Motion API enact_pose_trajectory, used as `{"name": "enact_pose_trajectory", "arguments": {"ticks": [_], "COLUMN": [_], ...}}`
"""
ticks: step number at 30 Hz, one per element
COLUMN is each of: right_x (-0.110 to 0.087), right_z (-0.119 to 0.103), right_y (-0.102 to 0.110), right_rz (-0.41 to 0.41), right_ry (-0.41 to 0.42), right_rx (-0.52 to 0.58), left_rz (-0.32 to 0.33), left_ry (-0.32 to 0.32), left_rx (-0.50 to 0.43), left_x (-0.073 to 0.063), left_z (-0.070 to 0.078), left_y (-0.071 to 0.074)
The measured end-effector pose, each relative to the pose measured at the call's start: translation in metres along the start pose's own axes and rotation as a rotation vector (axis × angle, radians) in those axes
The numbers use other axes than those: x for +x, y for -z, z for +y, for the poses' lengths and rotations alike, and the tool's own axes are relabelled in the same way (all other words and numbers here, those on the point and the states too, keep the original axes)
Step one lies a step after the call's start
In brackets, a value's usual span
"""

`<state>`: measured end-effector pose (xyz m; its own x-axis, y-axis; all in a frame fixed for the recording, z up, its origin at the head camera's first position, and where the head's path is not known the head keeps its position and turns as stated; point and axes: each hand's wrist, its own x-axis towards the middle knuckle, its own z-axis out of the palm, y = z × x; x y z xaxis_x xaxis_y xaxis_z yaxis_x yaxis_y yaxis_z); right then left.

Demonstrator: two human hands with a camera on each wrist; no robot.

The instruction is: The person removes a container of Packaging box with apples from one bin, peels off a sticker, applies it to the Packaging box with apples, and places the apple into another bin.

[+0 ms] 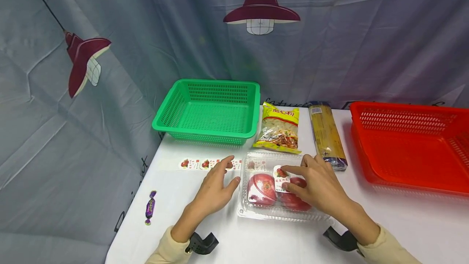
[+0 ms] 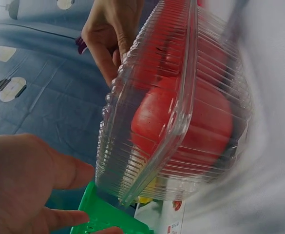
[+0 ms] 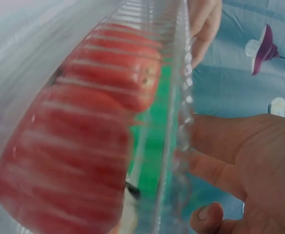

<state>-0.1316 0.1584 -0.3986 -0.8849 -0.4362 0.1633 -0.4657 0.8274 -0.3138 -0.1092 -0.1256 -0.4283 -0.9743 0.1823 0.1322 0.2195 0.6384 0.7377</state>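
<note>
A clear plastic clamshell box [image 1: 243, 211] stands closed on the white table, with large red fruits that look like tomatoes [image 1: 261, 190] inside. On its lid lies a white label [image 1: 278, 187] printed with red fruit. My right hand [image 1: 320, 184] is over the lid, index fingertip and thumb tip apart on the label; in the right wrist view its extended fingers [image 3: 215, 173] reach the lid. Just left of the box, my left hand [image 1: 214, 192] hovers with fingers spread, holding nothing. The left wrist view shows its thumb [image 2: 71, 170] near the lid's ribbed edge.
A strip of labels [image 1: 190, 164] runs left from the box. Behind stand a green basket [image 1: 205, 134], a yellow food bag [image 1: 278, 127] and a long yellow packet [image 1: 326, 131]. A red basket [image 1: 366, 166] is at right, a purple-wrapped candy [image 1: 150, 207] at left.
</note>
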Motion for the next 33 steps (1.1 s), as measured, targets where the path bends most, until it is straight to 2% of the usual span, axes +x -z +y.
{"name": "enact_pose_trajectory", "arguments": {"ticks": [7, 11, 20, 28, 33], "right_x": [-0.004, -0.006, -0.014, -0.013, -0.009], "right_z": [-0.004, -0.007, -0.009, 0.003, 0.009], "right_y": [-0.001, -0.002, 0.003, 0.004, 0.001], "right_rz": [-0.011, -0.022, -0.013, 0.051, 0.065], "right_ry": [0.073, 0.107, 0.097, 0.056, 0.044], "right_rx": [0.047, 0.06, 0.076, 0.056, 0.028], "left_rz": [-0.079, -0.115, -0.157, -0.163, -0.168], "left_ry": [0.069, 0.079, 0.103, 0.095, 0.086], "left_rx": [-0.008, -0.006, -0.018, -0.045, -0.093], "left_x": [0.0, -0.001, -0.003, -0.005, -0.004], "left_z": [-0.003, -0.004, 0.0, 0.003, 0.004], "left_y": [-0.005, -0.009, -0.015, -0.017, -0.017]}}
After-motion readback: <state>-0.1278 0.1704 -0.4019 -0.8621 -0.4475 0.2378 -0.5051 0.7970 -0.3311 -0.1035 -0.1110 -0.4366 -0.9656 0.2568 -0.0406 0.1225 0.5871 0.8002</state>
